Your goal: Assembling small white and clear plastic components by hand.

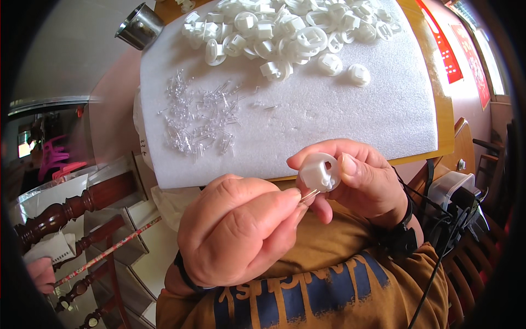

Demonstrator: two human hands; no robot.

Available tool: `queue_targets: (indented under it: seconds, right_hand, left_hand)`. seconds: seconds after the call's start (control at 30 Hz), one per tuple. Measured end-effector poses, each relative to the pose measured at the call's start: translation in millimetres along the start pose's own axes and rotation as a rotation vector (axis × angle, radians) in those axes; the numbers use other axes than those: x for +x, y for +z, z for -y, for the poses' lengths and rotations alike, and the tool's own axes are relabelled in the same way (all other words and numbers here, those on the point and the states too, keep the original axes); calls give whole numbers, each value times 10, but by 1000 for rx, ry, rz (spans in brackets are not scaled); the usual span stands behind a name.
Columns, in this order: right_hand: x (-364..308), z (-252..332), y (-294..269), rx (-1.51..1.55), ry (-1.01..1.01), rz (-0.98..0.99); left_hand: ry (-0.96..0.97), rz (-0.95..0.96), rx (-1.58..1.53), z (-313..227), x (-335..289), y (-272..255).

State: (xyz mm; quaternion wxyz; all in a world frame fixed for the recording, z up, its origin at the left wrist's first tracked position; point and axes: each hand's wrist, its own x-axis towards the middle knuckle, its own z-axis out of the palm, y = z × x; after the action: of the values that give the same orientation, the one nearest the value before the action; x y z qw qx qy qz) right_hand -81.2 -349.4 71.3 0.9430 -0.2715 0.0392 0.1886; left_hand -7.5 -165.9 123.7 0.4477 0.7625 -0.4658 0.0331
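Note:
My right hand [359, 178] grips a white round plastic housing [319, 171] with a square block and a dark opening, between thumb and fingers. Close beside it, my left hand [241, 225] pinches a tiny part with thin wire legs [309, 196], which looks like a clear LED. The wire legs point at the lower edge of the housing; whether they touch it I cannot tell. Its other end is hidden by my fingertips. Beyond my hands, a scattered pile of clear LEDs [203, 118] with wire legs lies on the white foam sheet [339, 115].
A heap of white plastic housings [296, 33] covers the far side of the sheet, two lying apart at its right. A metal cup [139, 26] stands at the far left. Cables and a clear plastic box [449, 186] are at the right. Another person's hand [41, 271] shows lower left.

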Motion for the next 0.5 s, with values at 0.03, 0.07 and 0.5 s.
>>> queue_targets:
  seconds: [0.03, 0.07, 0.5]
  right_hand:
    - [5, -2, 3, 34, 15, 1]
    - [9, -2, 0, 35, 17, 3]
    - [6, -11, -22, 59, 38, 30]
  left_hand:
    - [-19, 13, -10, -9, 9, -5]
    - [-39, 25, -17, -16, 11, -11]
    - [-50, 37, -40, 6, 15, 39]
